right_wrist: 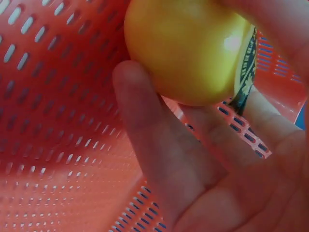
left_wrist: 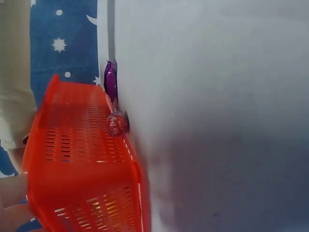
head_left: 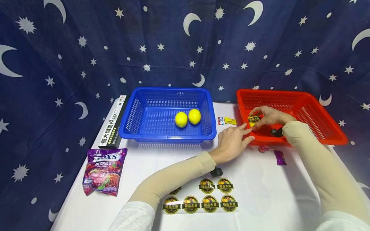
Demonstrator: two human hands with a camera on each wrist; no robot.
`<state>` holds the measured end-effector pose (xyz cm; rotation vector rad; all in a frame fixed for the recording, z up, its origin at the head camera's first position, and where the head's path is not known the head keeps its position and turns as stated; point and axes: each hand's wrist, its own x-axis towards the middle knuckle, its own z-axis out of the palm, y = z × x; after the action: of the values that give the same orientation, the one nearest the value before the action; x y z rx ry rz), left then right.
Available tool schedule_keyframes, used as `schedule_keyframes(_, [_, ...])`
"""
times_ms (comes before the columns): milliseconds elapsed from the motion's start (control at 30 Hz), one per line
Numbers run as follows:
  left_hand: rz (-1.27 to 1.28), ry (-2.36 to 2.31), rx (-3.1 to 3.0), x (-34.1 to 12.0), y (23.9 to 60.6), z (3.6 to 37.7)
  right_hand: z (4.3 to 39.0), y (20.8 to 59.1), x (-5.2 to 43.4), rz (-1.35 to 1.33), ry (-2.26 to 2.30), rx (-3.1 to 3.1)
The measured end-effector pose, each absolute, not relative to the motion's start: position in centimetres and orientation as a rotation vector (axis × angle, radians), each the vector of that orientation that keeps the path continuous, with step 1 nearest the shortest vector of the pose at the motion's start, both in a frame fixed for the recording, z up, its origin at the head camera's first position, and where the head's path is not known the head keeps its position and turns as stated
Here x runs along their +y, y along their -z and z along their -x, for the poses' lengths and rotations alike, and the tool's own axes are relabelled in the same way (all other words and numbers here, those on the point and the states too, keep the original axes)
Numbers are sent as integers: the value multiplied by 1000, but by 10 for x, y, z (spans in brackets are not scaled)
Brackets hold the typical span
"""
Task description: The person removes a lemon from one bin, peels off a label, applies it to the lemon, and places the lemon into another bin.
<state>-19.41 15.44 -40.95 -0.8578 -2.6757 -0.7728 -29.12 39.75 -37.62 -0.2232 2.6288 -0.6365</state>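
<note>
Inside the red basket, my right hand grips a lemon by its sides. A round black-and-gold sticker is on that lemon, seen edge-on in the right wrist view. My left hand reaches to the basket's near left corner, its extended fingers touching the rim. Two more lemons lie together in the blue basket. On the table in front of me is a clear sheet of matching round stickers, partly covered by my left forearm.
Small wrapped candies lie between the baskets; a red candy and a purple one lie before the red basket. At left are a pasta box and a purple candy bag. A starry curtain hangs behind.
</note>
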Motion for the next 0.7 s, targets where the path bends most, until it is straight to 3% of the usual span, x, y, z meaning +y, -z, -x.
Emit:
schedule_keyframes(433, [881,780,-2711,146,405,202,286,366,393,233,709,2609])
schedule_keyframes(700, [1072,813,-2661,83,365,199,257,330,362,238,758,2815])
